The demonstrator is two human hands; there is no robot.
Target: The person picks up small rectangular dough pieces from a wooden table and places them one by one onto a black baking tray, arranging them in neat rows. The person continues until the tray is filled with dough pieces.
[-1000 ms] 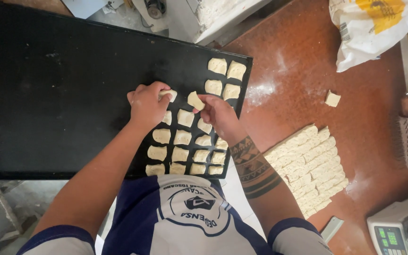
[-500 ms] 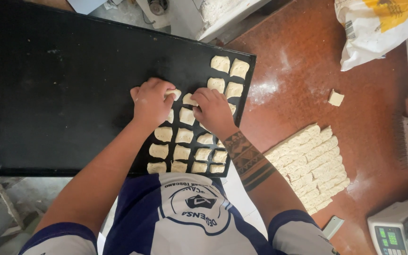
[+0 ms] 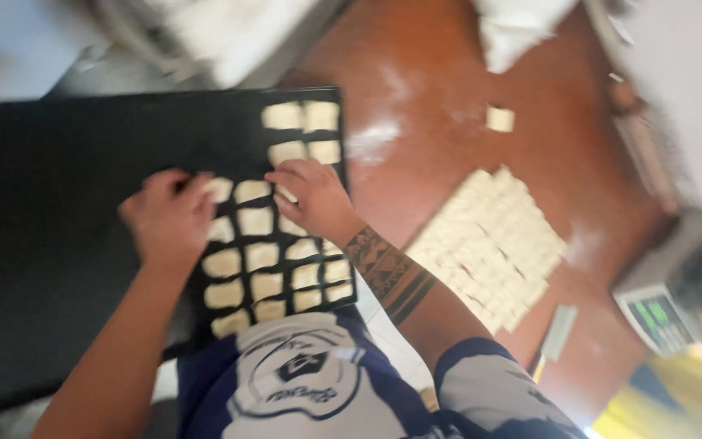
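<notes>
Left of your hands the black tray (image 3: 50, 219) lies bare. Under and just right of them, rows of dough pieces (image 3: 274, 252) crowd it. Farther right on the counter (image 3: 448, 130), the cut dough slab (image 3: 489, 244) and scale (image 3: 664, 301) block the way.

Blurred frame. Black baking tray (image 3: 58, 203) is lying on the reddish-brown table (image 3: 448, 97), with pale dough squares (image 3: 266, 252) sitting in rows along the tray's right end. Left hand (image 3: 168, 219) is resting fingers-down on a square near the tray's middle; right hand (image 3: 310, 199) is pressing on squares just right of it. A cut dough slab (image 3: 489, 244) is lying right of the tray, a digital scale (image 3: 668, 293) beyond.
</notes>
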